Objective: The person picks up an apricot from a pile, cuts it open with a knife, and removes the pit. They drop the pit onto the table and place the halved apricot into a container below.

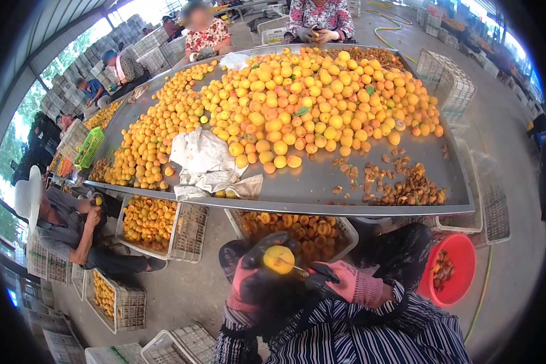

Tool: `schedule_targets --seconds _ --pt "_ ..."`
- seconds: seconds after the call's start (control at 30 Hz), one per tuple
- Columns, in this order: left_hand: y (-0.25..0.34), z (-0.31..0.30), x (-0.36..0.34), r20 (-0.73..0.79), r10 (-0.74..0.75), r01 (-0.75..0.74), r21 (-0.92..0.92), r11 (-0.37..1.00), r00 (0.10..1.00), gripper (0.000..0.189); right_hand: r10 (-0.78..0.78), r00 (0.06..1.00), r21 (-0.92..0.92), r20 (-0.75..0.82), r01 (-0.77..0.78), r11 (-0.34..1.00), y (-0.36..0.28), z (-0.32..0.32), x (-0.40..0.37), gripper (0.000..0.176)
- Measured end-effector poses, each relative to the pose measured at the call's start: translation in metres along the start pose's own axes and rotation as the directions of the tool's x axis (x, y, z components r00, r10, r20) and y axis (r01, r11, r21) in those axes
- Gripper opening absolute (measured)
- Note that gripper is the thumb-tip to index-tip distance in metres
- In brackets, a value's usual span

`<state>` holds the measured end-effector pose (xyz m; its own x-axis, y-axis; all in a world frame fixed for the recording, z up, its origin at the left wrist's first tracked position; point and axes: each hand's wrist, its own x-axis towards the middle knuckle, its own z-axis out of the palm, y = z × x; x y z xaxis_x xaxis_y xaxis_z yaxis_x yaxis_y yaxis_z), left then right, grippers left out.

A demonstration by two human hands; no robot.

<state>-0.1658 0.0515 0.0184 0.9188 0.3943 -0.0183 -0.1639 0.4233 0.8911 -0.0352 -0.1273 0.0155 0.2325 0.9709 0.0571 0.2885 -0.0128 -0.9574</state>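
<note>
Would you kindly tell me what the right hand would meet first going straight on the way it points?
The right hand would probably meet the fruit held in the left hand first, though exact depth is unclear.

A co-worker point(59, 223) wears a white hat point(30, 196).

In front of you stretches a grey metal surface point(303, 189) with a raised rim. Across its middle and right you have a large heap of orange-yellow fruit point(321, 103), and a looser spread of fruit point(142, 148) runs down the left. A crumpled white cloth point(195, 159) lies by your near edge, against the fruit. Brown pits point(415, 187) gather at your near right corner, and a whitish plastic bag point(234, 61) sits toward the far side.
</note>
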Motion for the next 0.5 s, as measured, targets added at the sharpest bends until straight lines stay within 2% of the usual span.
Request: schedule_targets --seconds 0.03,0.1,0.13,0.17,0.2,0.27,0.33,0.37,0.43,0.47,0.5 --pt "0.000 0.006 -0.001 -0.002 0.002 -0.002 0.003 1.000 1.000 0.066 0.059 0.998 0.090 -0.006 -0.058 0.994 -0.009 -0.001 0.003 0.040" --pt "0.003 0.022 0.000 -0.136 -0.076 0.075 -0.017 0.997 0.988 0.065 0.054 0.998 0.124 -0.020 -0.051 0.991 -0.001 0.002 0.007 0.039" --pt "-0.008 0.021 0.003 -0.131 -0.078 0.077 -0.015 0.997 0.988 0.065 0.065 0.997 0.165 -0.039 -0.058 0.985 0.004 0.005 0.007 0.037" --pt "-0.025 0.015 0.006 -0.078 -0.036 0.006 -0.356 0.934 0.996 0.064 0.067 0.997 0.166 -0.043 -0.059 0.984 0.010 0.008 0.004 0.037" --pt "-0.032 0.014 0.008 -0.044 0.026 -0.049 -0.657 0.752 0.999 0.062 0.086 0.996 0.168 -0.035 -0.079 0.983 0.016 0.010 0.001 0.037" --pt "-0.035 0.016 0.004 -0.071 0.036 -0.073 -0.632 0.771 0.997 0.060 0.102 0.995 0.161 -0.022 -0.097 0.982 0.018 0.005 -0.001 0.036" --pt "-0.036 0.015 0.003 -0.013 -0.092 0.057 -0.698 0.714 0.996 0.065 0.156 0.987 0.118 -0.031 -0.152 0.981 0.014 0.000 -0.004 0.035" --pt "-0.032 0.014 0.004 -0.012 -0.093 0.059 -0.698 0.714 0.996 0.065 0.157 0.987 0.119 -0.033 -0.153 0.981 0.013 -0.002 -0.005 0.035" --pt "-0.015 0.015 0.005 0.007 -0.149 0.137 -0.429 0.893 0.989 0.062 0.214 0.977 0.066 0.016 -0.215 0.974 0.009 -0.008 -0.003 0.033" --pt "-0.009 0.020 0.005 0.006 -0.152 0.140 -0.426 0.894 0.988 0.062 0.214 0.977 0.070 0.015 -0.214 0.974 0.004 -0.011 -0.001 0.033" --pt "-0.004 0.026 0.007 -0.051 -0.105 0.072 -0.436 0.897 0.993 0.062 0.216 0.976 0.030 0.021 -0.217 0.976 -0.003 -0.015 0.002 0.033"
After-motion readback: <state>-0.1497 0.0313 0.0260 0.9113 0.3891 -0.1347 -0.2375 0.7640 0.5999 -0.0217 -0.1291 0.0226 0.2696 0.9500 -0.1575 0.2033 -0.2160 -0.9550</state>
